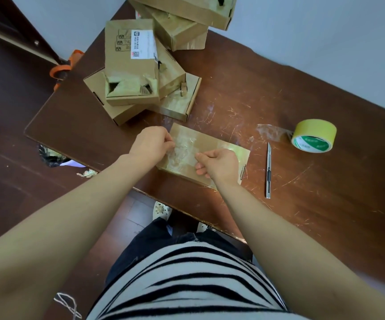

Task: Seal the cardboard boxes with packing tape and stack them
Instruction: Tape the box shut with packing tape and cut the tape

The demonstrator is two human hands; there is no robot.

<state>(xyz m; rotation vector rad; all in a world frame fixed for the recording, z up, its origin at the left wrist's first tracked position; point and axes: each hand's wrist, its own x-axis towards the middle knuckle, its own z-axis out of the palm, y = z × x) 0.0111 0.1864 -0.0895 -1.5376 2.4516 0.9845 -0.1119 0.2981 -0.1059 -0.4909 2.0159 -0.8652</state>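
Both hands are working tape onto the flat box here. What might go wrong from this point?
The clear tape strip between the left hand and right hand looks crumpled, so it may bond creased and seal the box poorly.
The utility knife lies just right of the box; a smoothing sweep might knock it.
The box pile behind sits askew; stacking another could topple it.

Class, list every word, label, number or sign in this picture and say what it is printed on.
Nothing can be read with certainty.
White shipping label on the upright brown cardboard box: print and code square too small to read.
Black line symbols beside it: pictograms, no words.
Green and white core label of the yellow packing tape roll: blurred.
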